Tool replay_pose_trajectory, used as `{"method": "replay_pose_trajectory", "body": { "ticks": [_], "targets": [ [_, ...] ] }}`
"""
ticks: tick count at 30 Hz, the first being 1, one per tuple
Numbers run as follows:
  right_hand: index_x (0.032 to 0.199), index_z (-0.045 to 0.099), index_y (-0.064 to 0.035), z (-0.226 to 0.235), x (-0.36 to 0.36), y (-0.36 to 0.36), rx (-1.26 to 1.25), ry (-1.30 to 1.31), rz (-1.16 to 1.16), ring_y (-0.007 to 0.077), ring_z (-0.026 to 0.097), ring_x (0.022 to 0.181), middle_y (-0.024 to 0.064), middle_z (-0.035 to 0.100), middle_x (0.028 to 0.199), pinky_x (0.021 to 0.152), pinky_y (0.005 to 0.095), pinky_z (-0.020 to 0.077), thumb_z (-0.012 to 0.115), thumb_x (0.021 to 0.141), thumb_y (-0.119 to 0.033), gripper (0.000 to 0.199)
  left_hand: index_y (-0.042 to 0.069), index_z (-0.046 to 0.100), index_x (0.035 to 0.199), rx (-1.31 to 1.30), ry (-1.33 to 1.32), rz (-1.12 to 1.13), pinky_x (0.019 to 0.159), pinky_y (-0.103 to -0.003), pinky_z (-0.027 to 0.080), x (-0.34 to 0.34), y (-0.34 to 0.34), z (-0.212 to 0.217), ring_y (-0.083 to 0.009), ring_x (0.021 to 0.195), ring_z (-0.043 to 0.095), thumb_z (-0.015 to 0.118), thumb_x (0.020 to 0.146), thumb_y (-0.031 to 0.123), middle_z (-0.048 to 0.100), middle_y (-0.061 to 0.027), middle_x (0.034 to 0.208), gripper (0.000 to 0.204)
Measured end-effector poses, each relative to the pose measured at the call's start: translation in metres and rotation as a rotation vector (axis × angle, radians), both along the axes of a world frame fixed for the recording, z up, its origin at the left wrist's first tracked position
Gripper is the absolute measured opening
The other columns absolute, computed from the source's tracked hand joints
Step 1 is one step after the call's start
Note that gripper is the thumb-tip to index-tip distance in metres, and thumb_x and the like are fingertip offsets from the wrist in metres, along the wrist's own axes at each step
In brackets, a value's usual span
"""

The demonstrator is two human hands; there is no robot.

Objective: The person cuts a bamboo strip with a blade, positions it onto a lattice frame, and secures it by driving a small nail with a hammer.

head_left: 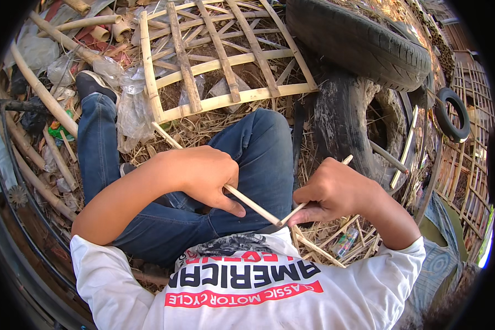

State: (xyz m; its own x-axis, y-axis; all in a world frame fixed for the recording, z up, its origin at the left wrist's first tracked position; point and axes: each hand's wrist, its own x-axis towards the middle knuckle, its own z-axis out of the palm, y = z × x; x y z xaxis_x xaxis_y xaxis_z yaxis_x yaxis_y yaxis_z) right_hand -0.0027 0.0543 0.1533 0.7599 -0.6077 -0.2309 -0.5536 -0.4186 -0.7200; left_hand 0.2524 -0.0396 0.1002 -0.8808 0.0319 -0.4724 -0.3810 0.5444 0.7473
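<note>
1. My left grip (pixel 212 175) is clamped on the long side of a pale strip (pixel 253 205), which slants from far left to near right over the jeans (pixel 264 159).
2. My right grip (pixel 331 190) pinches the short side, which slants away to far right, its end poking out past the knuckles.
3. The sides meet in a sharp V between my grips, its point toward the shirt (pixel 280 242). The right fingertips sit just beside that corner, so the right hand is nearer. One bent strip or two, I cannot tell.
4. The long side's far end is near the lattice's (pixel 214 103) near left corner; contact is unclear.
5. Ahead to the right leans a tyre (pixel 363 44).
</note>
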Motion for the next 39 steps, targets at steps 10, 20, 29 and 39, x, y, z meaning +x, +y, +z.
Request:
{"method": "replay_pose_trajectory", "body": {
  "ticks": [10,20,29,39],
  "targets": [
    [0.069,0.051,-0.002,-0.015,-0.035,0.045,0.337,-0.316,-0.781,0.007,0.034,0.056,-0.003,0.038,0.06,0.05,0.0269,0.0251,0.046,0.099,-0.059,0.064,0.005,0.065,0.064,-0.261,0.237,0.462,0.055,-0.041,0.046,0.004,-0.022,-0.049,-0.0329,0.054,0.06,0.076,0.08,0.046,0.057,-0.0147,0.055,0.046],
    [0.107,0.054,0.0013,-0.042,-0.013,0.05,0.554,-0.945,-1.262,0.0153,0.054,0.066,0.0081,0.054,0.079,0.06,0.03,0.047,0.048,0.101,-0.032,0.035,-0.001,0.061,0.105,-0.553,0.127,0.76,0.073,-0.047,0.052,0.022,-0.031,-0.052,-0.0414,0.081,0.067,0.072,0.084,0.045,0.068,-0.0222,0.079,0.051],
    [0.116,0.051,0.0001,-0.039,-0.025,0.032,0.505,-1.254,-1.383,0.0241,0.065,0.079,0.015,0.061,0.089,0.076,0.0403,0.0572,0.05,0.101,-0.015,0.021,0.004,0.042,0.122,0.166,0.387,1.122,0.083,-0.04,0.049,-0.049,-0.032,-0.059,-0.0267,0.089,0.062,0.054,0.101,0.037,0.058,-0.0142,0.099,0.04],
    [0.099,0.064,-0.0039,-0.007,-0.014,0.049,-0.085,-1.258,-1.215,0.0155,0.051,0.077,0.0046,0.048,0.088,0.071,0.0346,0.0498,0.073,0.088,-0.019,0.02,0.003,-0.001,0.154,0.966,0.627,0.735,0.109,-0.045,0.038,-0.244,0.026,-0.094,-0.0359,0.135,0.043,0.059,0.097,0.016,0.03,-0.0263,0.152,0.085]
  ]
}}
